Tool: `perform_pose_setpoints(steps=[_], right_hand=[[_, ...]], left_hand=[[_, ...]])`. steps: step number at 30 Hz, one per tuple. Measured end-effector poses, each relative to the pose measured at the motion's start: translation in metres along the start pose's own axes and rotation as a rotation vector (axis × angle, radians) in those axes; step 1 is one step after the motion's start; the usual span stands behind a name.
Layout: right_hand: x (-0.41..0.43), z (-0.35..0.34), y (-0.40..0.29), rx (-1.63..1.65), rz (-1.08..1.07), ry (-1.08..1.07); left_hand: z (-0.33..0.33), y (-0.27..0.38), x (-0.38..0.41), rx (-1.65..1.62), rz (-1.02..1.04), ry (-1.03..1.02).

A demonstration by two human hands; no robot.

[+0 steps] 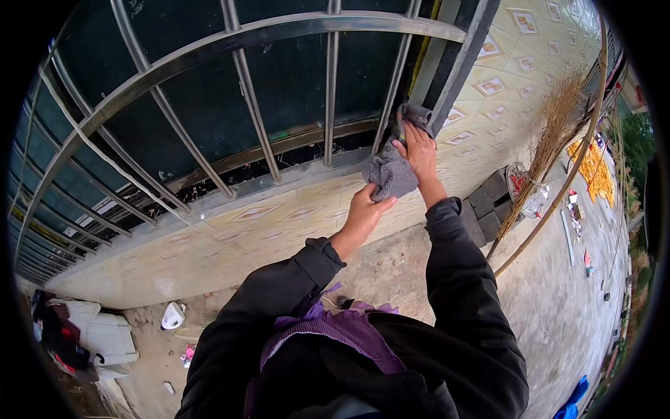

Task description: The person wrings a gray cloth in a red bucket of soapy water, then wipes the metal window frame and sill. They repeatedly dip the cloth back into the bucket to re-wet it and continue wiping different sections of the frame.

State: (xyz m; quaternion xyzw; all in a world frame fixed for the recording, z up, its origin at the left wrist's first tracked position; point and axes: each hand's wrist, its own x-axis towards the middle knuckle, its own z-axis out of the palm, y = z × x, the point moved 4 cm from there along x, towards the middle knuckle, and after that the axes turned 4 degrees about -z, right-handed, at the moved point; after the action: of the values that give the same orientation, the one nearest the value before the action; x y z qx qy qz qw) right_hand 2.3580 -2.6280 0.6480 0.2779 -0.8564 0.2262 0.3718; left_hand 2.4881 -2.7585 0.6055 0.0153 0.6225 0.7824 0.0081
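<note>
A grey terry cloth (390, 173) is bunched at the lower right corner of a barred window. My left hand (365, 213) pinches its lower end between thumb and fingers. Higher up, my right hand (420, 154) lies over the cloth with fingers stretched, pressing it against the window frame (454, 78). Part of the cloth sticks out above those fingertips. Steel bars (331, 99) stand in front of dark glass (285, 89), joined by a curved-looking crossbar (314, 23). Below them runs a grey sill (309, 170) with dirt along the inner track.
Patterned wall tiles (272, 214) surround the window. On the right, a twig broom (549, 136) and a bent pole (568, 194) lean near grey blocks (484, 209). A white container (173, 316) and piled clothing (63, 335) lie at left. Orange pieces (596, 170) are spread on the concrete (555, 304).
</note>
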Motion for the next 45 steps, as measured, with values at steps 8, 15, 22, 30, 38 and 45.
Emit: perform_pose_setpoints(steps=[8, 15, 22, 30, 38, 45], right_hand=[[-0.036, 0.044, -0.059, -0.194, 0.135, 0.021], [-0.071, 0.043, -0.076, 0.178, 0.235, -0.089], [0.001, 0.083, -0.111, 0.026, -0.162, 0.072], [-0.044, 0.064, -0.17, 0.02, 0.068, 0.04], [-0.011, 0.083, -0.207, 0.289, -0.118, -0.076], [-0.04, 0.09, -0.236, 0.198, -0.113, -0.066]], left_hand=[[-0.063, -0.035, -0.033, -0.006, -0.098, 0.203], [-0.08, -0.018, -0.072, 0.105, -0.096, 0.163], [-0.101, -0.004, -0.036, -0.002, -0.029, 0.186], [-0.143, 0.006, -0.113, 0.013, -0.15, 0.216], [-0.172, 0.027, -0.094, 0.029, 0.072, 0.289], [-0.204, 0.016, -0.126, 0.114, -0.008, 0.43]])
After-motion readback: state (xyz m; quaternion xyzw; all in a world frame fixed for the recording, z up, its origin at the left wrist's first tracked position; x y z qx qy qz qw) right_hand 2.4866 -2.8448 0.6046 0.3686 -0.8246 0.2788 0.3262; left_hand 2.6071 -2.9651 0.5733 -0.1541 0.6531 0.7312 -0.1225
